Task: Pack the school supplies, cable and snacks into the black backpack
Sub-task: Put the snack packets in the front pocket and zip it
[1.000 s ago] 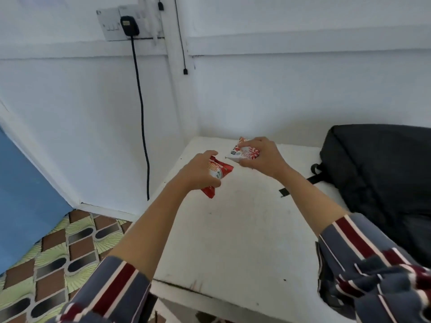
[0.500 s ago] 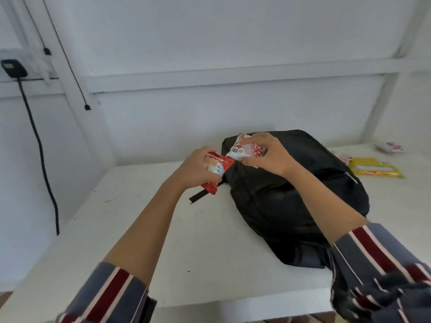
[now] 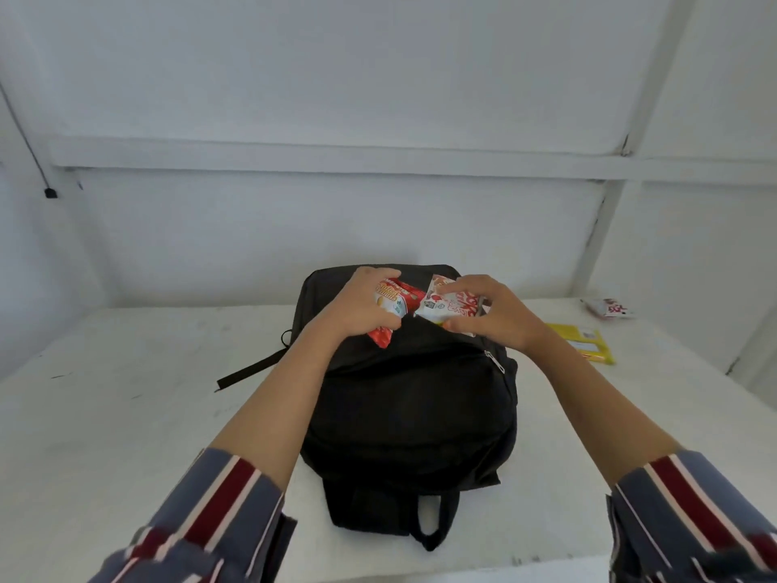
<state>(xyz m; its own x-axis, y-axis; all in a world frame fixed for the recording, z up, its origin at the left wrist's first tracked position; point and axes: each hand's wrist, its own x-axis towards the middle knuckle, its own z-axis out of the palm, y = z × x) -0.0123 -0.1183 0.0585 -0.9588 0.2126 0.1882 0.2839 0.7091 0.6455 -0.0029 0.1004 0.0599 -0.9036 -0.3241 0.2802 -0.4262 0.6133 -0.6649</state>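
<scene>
The black backpack [image 3: 414, 410] lies flat in the middle of the white table [image 3: 126, 414], its carry loop toward me. My left hand [image 3: 361, 307] grips a red snack packet [image 3: 393, 302] over the bag's far half. My right hand [image 3: 490, 313] grips a white and red snack packet [image 3: 445, 307] right beside it; the two packets touch. Both packets hover at the bag's upper opening, whose zip pull [image 3: 496, 361] shows to the right. I cannot tell how far the opening gapes.
A yellow packet [image 3: 584, 342] lies on the table right of the bag. Another white and red snack packet [image 3: 609, 308] sits at the far right by the wall. A black strap [image 3: 252, 370] trails left from the bag. White walls close the back.
My view swung right from the table's left corner to the backpack. Both hands carried their packets over the bag and now hold them close together above its far half.
</scene>
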